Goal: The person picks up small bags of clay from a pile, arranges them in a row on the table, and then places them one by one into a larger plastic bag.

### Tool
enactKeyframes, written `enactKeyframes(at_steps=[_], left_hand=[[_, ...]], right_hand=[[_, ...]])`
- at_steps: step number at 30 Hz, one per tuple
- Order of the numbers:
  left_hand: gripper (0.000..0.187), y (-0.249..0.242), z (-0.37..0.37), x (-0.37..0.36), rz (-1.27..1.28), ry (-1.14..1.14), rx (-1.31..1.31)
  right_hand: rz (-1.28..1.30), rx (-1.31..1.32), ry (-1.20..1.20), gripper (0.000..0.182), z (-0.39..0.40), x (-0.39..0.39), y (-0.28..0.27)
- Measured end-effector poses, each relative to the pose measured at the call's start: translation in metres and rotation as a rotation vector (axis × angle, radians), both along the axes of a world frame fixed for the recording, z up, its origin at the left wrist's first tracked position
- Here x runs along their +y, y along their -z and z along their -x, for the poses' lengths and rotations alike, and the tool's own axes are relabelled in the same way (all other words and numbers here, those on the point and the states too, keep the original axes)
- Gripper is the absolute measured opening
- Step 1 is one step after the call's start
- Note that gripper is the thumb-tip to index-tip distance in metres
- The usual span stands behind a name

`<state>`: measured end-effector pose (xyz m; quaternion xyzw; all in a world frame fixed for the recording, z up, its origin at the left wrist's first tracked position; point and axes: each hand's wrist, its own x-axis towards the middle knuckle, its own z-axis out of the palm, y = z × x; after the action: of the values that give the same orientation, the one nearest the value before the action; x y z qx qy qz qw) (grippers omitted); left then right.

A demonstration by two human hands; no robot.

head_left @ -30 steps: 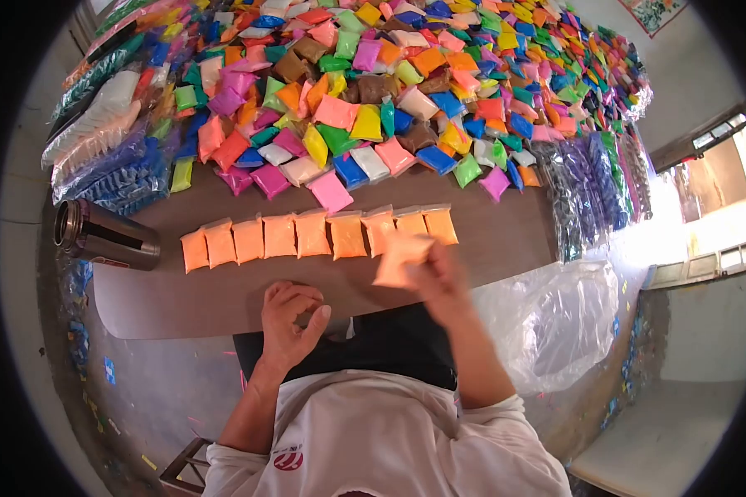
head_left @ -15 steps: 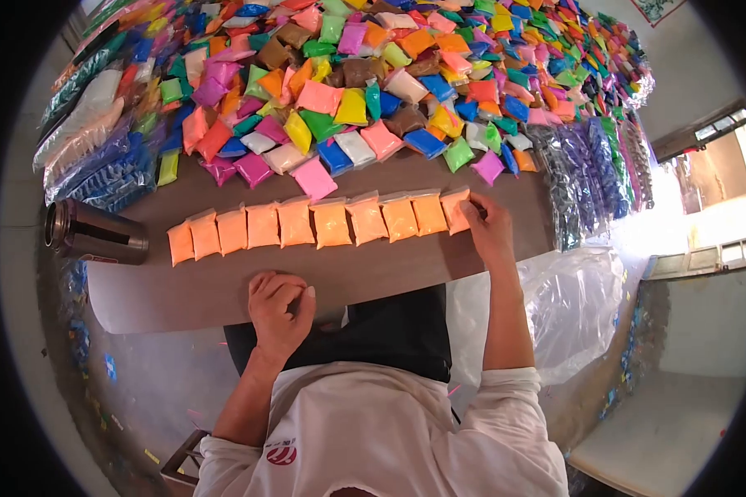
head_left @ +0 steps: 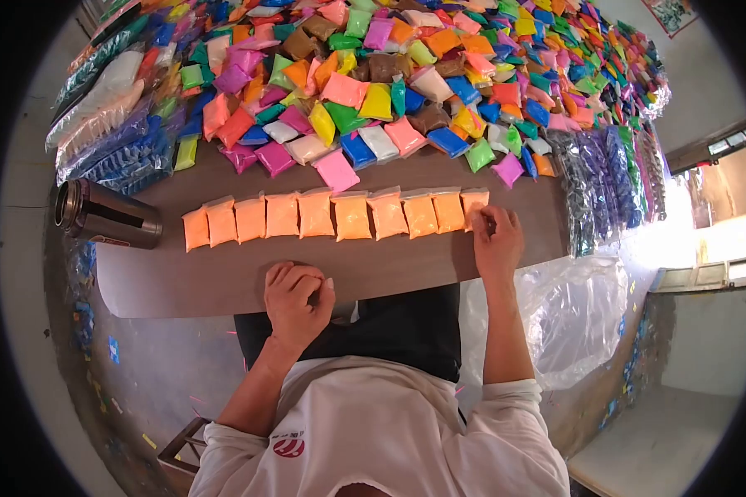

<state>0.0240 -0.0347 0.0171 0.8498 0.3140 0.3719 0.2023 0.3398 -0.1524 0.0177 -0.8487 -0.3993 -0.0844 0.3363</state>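
A row of several orange packets (head_left: 316,214) lies side by side across the brown table (head_left: 224,286). At the right end of the row, my right hand (head_left: 498,240) has its fingers curled at the lower edge of the last orange packet (head_left: 473,201); whether they grip it is hard to make out. My left hand (head_left: 297,302) rests at the table's front edge below the row, with its fingers curled in. What that hand holds, if anything, is hidden.
A large heap of coloured packets (head_left: 344,91) covers the back of the table. A metal cup (head_left: 112,217) lies at the left. Stacked bags stand at both sides, purple ones (head_left: 609,178) at right. Clear plastic (head_left: 576,319) hangs at the lower right.
The view has shifted, so the table and packets appear farther right. My right hand has moved slightly down along the last orange packet. My left hand stays curled near the front edge.
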Motion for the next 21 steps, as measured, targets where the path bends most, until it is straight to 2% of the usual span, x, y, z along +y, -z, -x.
enactKeyframes(at_steps=[2,5,8,17,21], left_hand=[[0.012,-0.001,0.000,0.000,-0.009,-0.006,0.005],[0.013,0.002,-0.001,0.000,-0.036,0.006,-0.008],[0.013,0.002,-0.001,-0.001,-0.055,0.006,-0.016],[0.011,0.000,0.001,-0.002,-0.079,0.016,-0.004],[0.012,0.002,-0.001,-0.002,-0.110,0.016,0.002]], right_hand=[[-0.042,-0.019,0.016,0.015,-0.002,-0.002,0.003],[-0.260,0.220,0.031,0.017,-0.018,-0.013,0.013],[-0.539,0.691,0.006,0.020,-0.022,-0.022,0.014],[-0.396,0.334,0.013,0.014,-0.021,-0.020,0.032],[-0.344,0.189,0.015,0.012,-0.009,-0.015,0.012]])
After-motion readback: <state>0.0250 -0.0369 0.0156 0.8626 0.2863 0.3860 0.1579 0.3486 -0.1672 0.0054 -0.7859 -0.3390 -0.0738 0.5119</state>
